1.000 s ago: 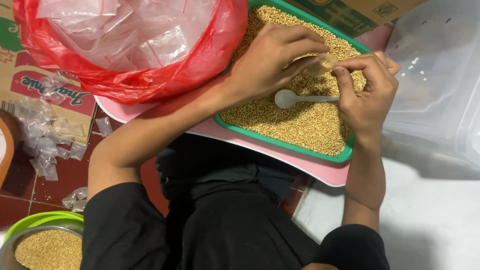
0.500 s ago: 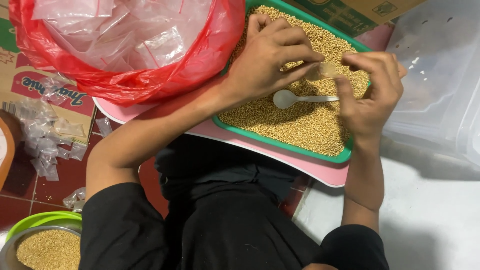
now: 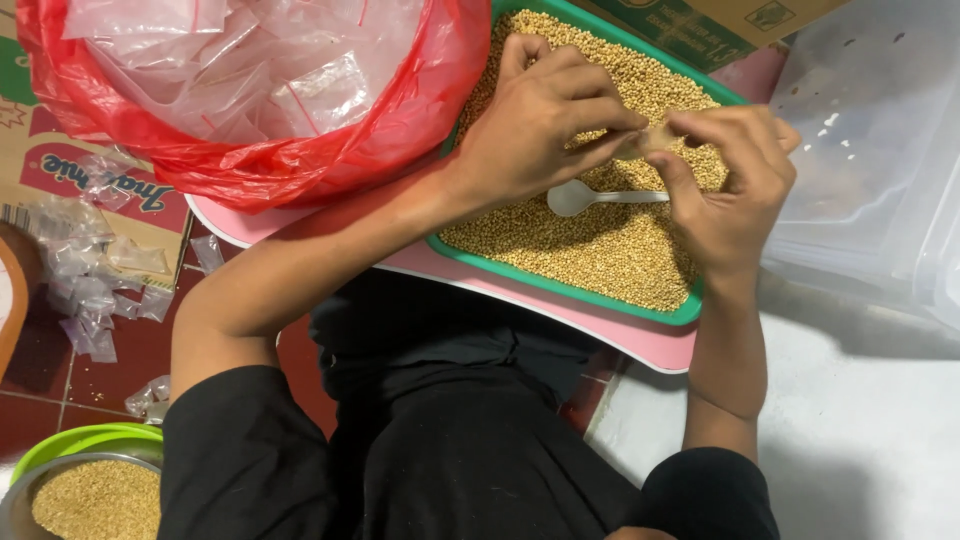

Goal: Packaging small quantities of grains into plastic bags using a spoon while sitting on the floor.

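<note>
Before you, on your lap board (image 3: 640,345), lies the tray (image 3: 560,285) filled with grain (image 3: 600,245); a spoon (image 3: 590,197) rests on the grain near the middle. Your left hand (image 3: 540,125) and right hand (image 3: 735,185) meet above the tray's far half, fingers (image 3: 620,125) pinching a small pouch (image 3: 655,138) between them. To the tray's left, touching it, sits the bag of pouches (image 3: 250,100). Loose pouches (image 3: 85,290) lie on the floor (image 3: 40,400) further left, beside a cardboard box (image 3: 100,175). A bowl of grain (image 3: 90,490) stands at near left. A plastic bin (image 3: 870,150) stands right of the tray; another cardboard box (image 3: 700,25) lies behind it.
</note>
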